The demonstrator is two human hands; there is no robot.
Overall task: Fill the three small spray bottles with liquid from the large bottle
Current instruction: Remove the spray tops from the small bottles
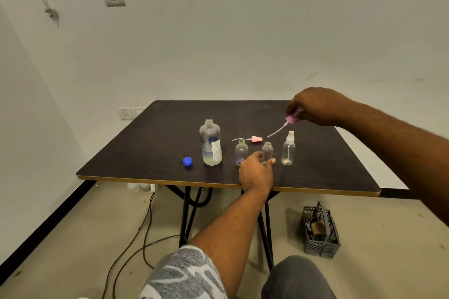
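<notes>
On the dark table [145,153], the large bottle [210,143] stands upright and uncapped, with only a shallow layer of pale liquid at its bottom. Its blue cap [187,161] lies just to its left. To the right of the large bottle three small clear bottles stand in a row. Closest is the first small bottle [241,152], open at the neck. Next is the middle small bottle [267,149], also open. Farthest from the large bottle is the capped small bottle [288,150], which carries a white spray top with its tube inside. The left hand [256,172] grips the base of the middle small bottle, thumb on one side and fingers curled on the other. Behind the row, a pink spray head [257,139] lies on its side on the table, its tube pointing back toward the large bottle. Higher and farther right, the right hand [315,107] pinches a purple spray head [291,118] in the air, its dip tube slanting down toward the middle small bottle without reaching it. On the floor, well to the right of the large bottle, stands a grey plastic basket [320,238].
</notes>
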